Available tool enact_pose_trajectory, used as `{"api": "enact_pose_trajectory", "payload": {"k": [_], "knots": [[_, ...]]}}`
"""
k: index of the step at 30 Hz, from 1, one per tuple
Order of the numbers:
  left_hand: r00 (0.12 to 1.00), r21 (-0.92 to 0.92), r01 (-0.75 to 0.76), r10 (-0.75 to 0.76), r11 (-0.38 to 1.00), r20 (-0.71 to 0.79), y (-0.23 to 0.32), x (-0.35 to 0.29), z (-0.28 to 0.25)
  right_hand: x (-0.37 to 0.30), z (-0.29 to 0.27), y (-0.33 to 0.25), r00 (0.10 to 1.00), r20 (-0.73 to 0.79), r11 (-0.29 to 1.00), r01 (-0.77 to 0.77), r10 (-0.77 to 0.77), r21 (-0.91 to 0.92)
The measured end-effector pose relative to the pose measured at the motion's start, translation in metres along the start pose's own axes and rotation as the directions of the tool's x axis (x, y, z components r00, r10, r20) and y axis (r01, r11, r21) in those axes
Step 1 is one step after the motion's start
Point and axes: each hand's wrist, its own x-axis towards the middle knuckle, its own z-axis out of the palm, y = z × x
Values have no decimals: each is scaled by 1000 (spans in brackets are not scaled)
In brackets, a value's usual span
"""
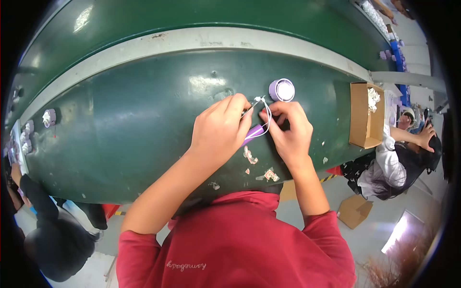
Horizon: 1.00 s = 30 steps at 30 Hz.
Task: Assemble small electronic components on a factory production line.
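Both my hands are closed and work close together over the green table. Between the fingers of my left hand [218, 125] a thin dark and silvery piece shows, too small to name. A purple cylinder [253, 134], shaped like a battery cell, sticks out below those fingers; its far end is hidden. White wires [269, 119] loop from it up to a small white connector [259, 99]. My right hand [292, 132] pinches beside the wire loop, with a speck of red at its fingertips. Just beyond stands a round purple and white housing [282, 90].
Torn scraps [270, 175] lie near the table's front edge. A cardboard box [361, 115] with white pieces stands at the right. At the left is another purple housing [49, 117]. A pale rail [211, 38] crosses behind. Other people sit at both sides.
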Motion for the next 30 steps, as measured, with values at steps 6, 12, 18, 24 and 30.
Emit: {"api": "enact_pose_trajectory", "payload": {"k": [6, 12, 18, 24, 30], "knots": [[998, -65, 50, -48, 997, 36, 12, 3, 3, 23, -51, 2, 999, -22, 995, -31, 29, -92], [992, -76, -62, 70, 995, 101, 4, -1, -5, 77, -31, -8, 918, 398, 1000, -14, 4, 22], [952, -101, -185, 203, 978, 230, -2, -4, 2, 134, 70, -52, 697, 610, 847, -7, -377, 532], [971, -70, -164, 174, 984, 163, -4, -3, 3, 143, 46, -54, 727, 594, 873, 15, -344, 487], [998, 14, 67, -67, 998, -7, -10, 6, -4, 100, 4, 24, 875, 485, 764, -317, 6, 563]]}}
